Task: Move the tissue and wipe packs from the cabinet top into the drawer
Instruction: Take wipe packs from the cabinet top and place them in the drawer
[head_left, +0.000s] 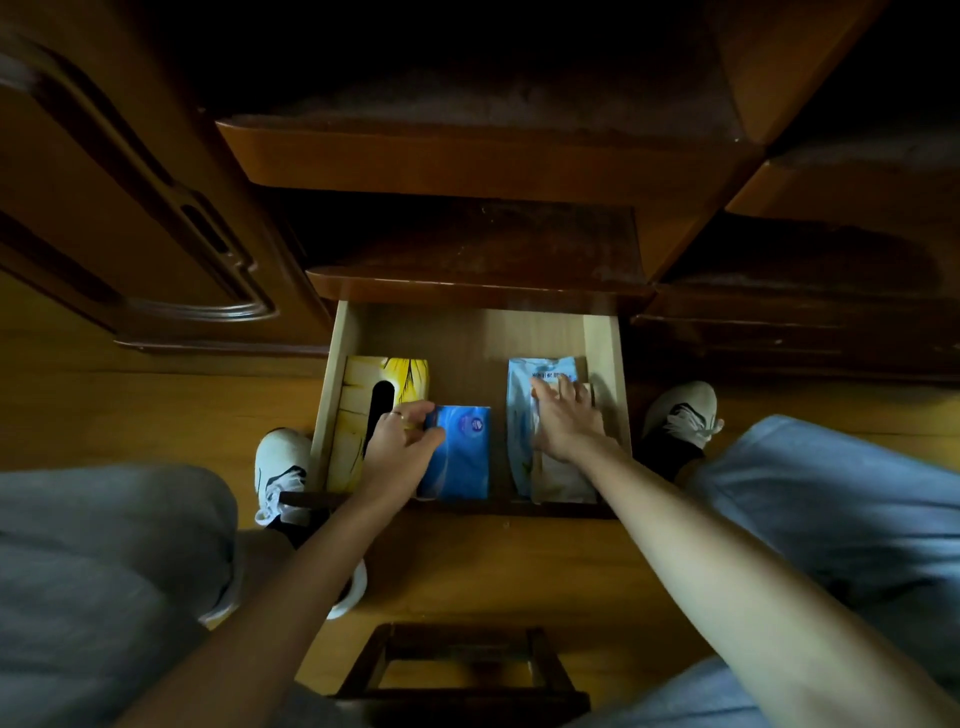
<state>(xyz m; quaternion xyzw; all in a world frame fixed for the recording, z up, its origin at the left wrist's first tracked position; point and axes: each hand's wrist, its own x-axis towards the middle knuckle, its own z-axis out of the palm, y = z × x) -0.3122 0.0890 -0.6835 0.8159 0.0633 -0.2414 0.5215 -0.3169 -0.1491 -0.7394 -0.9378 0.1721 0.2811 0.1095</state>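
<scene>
The pale wooden drawer (470, 338) is pulled out below the dark cabinet top (483, 244). A yellow tissue box (356, 400) with a black oval slot lies at its left side. Beside it lies a blue tissue pack (465, 457), and my left hand (400, 441) grips that pack's left upper edge. A light-blue wipe pack (524, 395) lies at the right, with a beige pack (566, 480) against it. My right hand (563, 421) rests flat on these two packs with fingers spread.
A carved cabinet door (130, 218) stands to the left. My white shoes (280, 467) (680, 410) flank the drawer on the wood floor. A dark wooden stool (462, 670) sits between my grey-trousered knees. An upper shelf edge (483, 156) overhangs the cabinet top.
</scene>
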